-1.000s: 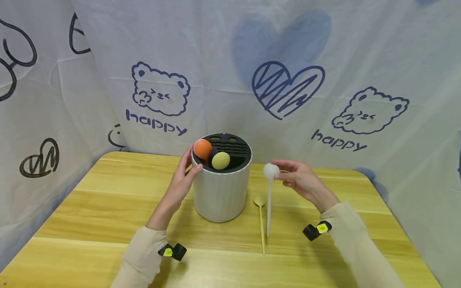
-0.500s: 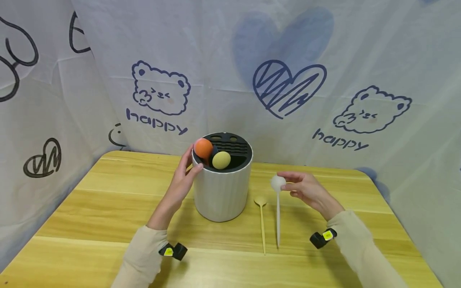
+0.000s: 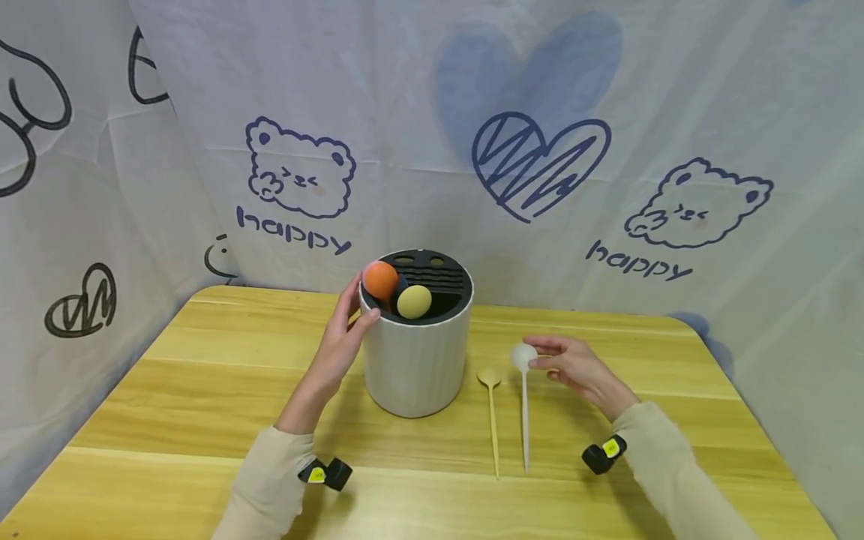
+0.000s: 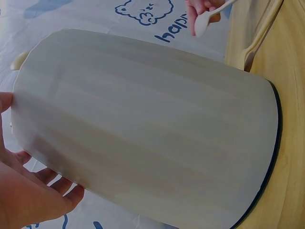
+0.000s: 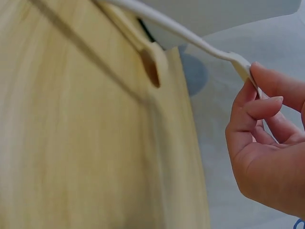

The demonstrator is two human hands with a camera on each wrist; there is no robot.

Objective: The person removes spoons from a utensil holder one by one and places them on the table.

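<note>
white spoon [image 3: 525, 397] — bowl-end in right hand [image 3: 577, 369]

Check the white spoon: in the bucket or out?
Out. The white spoon is to the right of the bucket, its bowl pinched by the right hand.

White spoon [image 3: 525, 401] in all views

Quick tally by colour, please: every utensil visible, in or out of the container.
Orange: 1, orange round-headed utensil
Dark blue: 1, dark blue utensil, mostly hidden
Yellow: 2, yellow oval-headed utensil, yellow long-handled spoon
White: 1, white long-handled spoon
Total: 5
</note>
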